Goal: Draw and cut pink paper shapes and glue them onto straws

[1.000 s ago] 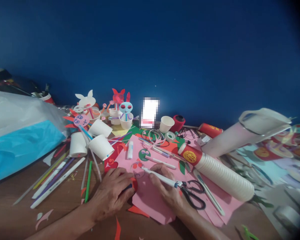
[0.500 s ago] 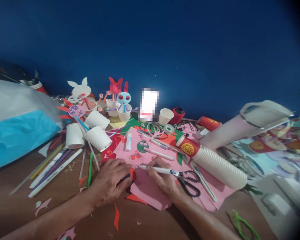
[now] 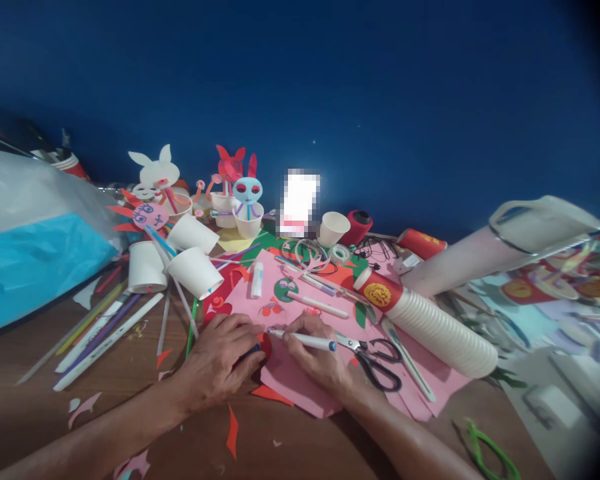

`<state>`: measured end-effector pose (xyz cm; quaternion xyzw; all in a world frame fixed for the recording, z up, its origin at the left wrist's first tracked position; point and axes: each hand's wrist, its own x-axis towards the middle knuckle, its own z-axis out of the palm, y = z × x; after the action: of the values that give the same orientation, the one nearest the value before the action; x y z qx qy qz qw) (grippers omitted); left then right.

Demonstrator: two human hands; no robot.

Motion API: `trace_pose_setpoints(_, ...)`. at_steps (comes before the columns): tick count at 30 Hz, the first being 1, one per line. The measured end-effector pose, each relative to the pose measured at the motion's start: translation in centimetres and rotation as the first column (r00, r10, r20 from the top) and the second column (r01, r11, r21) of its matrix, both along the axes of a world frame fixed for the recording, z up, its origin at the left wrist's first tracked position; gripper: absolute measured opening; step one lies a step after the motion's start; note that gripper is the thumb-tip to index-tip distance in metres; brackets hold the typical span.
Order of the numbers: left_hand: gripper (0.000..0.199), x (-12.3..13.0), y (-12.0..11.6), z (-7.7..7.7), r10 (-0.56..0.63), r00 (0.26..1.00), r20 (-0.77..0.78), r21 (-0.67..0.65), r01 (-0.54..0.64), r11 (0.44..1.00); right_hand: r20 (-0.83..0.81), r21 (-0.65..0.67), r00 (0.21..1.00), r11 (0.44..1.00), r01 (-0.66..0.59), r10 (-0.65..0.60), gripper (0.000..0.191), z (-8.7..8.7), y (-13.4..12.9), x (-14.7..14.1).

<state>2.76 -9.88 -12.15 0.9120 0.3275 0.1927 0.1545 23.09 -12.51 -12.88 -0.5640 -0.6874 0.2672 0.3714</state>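
My right hand (image 3: 313, 353) grips a white marker (image 3: 310, 340) with a blue end, its tip low over the pink paper (image 3: 300, 387) near my left fingertips. My left hand (image 3: 230, 353) presses on the paper's left side, its fingers curled round a dark blue object (image 3: 247, 352), perhaps a marker cap. Beside that thumb lies a round red-orange piece (image 3: 265, 347). Above the hands, a green round face (image 3: 286, 289), a glue stick (image 3: 257, 280) and another white marker (image 3: 320, 305) rest on pink paper. Black-handled scissors (image 3: 375, 360) lie right of my right hand.
Stacked paper cups (image 3: 440, 327) slant across the right side, near a clear pitcher (image 3: 495, 247). White cups (image 3: 195, 273) and paper animal figures (image 3: 249, 193) stand at the back left. Several pens (image 3: 110, 340) lie at left, green scissors (image 3: 485, 447) at front right.
My right hand has shifted slightly left with the marker, uncovering more of the scissors' blades. My left hand stays nearly in place. The view has moved a little.
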Motion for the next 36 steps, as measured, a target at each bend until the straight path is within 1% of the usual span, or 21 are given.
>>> trace_pose_setpoints(5, 0.024, -0.01, -0.01, 0.05, 0.006, 1.0, -0.005, -0.013, -0.006, 1.0, 0.009, 0.03, 1.0, 1.0, 0.007, -0.007, 0.009, -0.43, 0.02, -0.1)
trace_pose_setpoints(12, 0.026, -0.08, 0.07, -0.15, -0.003, 1.0, -0.001, -0.002, 0.003, 1.0, 0.069, 0.063, 0.998, 0.998, 0.005, -0.009, 0.011, -0.81, -0.02, -0.18)
trace_pose_setpoints(27, 0.027, -0.09, 0.08, -0.09, -0.003, 1.0, 0.001, 0.008, 0.003, 1.0, 0.104, 0.045, 0.995, 0.999, -0.013, 0.008, 0.015, -0.34, -0.04, -0.27)
trace_pose_setpoints(30, 0.025, -0.12, 0.06, -0.17, 0.002, 1.0, -0.005, 0.008, -0.002, 1.0, 0.093, 0.032, 0.995, 0.999, -0.024, 0.021, 0.013, -0.16, -0.03, -0.29)
trace_pose_setpoints(36, 0.026, -0.08, 0.03, -0.04, -0.002, 1.0, 0.009, 0.0, 0.002, 1.0, 0.092, 0.048, 0.995, 0.998, -0.028, 0.024, 0.012, -0.23, -0.07, -0.17)
